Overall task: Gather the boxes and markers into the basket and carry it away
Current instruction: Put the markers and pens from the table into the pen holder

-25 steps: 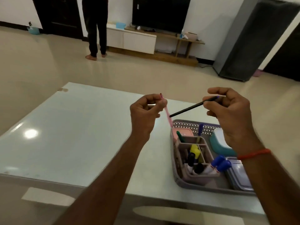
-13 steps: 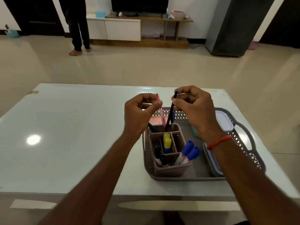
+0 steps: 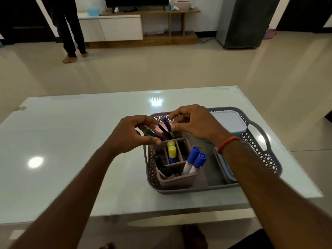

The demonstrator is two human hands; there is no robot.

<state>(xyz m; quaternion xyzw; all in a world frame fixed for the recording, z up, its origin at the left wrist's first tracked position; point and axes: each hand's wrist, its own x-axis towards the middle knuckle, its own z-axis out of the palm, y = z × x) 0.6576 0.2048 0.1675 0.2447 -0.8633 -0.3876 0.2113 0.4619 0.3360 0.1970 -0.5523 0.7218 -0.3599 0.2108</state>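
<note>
Two thin pens that were held up in the air a second ago, well above the basket (image 3: 267, 159), are now down inside it. The pink pen (image 3: 157, 133) and the black pen (image 3: 164, 131) both lean in the far pocket of the holder (image 3: 177, 182), which stands at the basket's left end.

The left hand (image 3: 133, 135) has dropped with them to the basket's far left corner. Its thumb and forefinger are curved with the pen tops between them, and I cannot tell whether it still pinches the pink one. The right hand (image 3: 195, 123) is over the basket's far rim, fingers loosely curled beside the blue-capped pen (image 3: 167, 124). Whether it touches or holds that pen I cannot tell either.

As I judge it, the gathering is about done. What remains is to let go, take the handles and carry the basket off.

Counting, all inside the basket:
- **Holder:** one.
- **Thin pens:** four in the far pocket, namely the green pen (image 3: 151, 133), pink, black and blue-capped.
- **Yellow-capped markers (image 3: 172, 151):** two in the middle.
- **Black markers (image 3: 157, 159):** two at the near left.
- **Blue-capped markers (image 3: 196, 159):** two at the near right.
- **Boxes:** a lidded box (image 3: 230, 121) at the far right corner, a flat box (image 3: 221, 164) at the near right partly under the forearm, and a sliver of a pink box (image 3: 161, 125) behind the pens.
</note>
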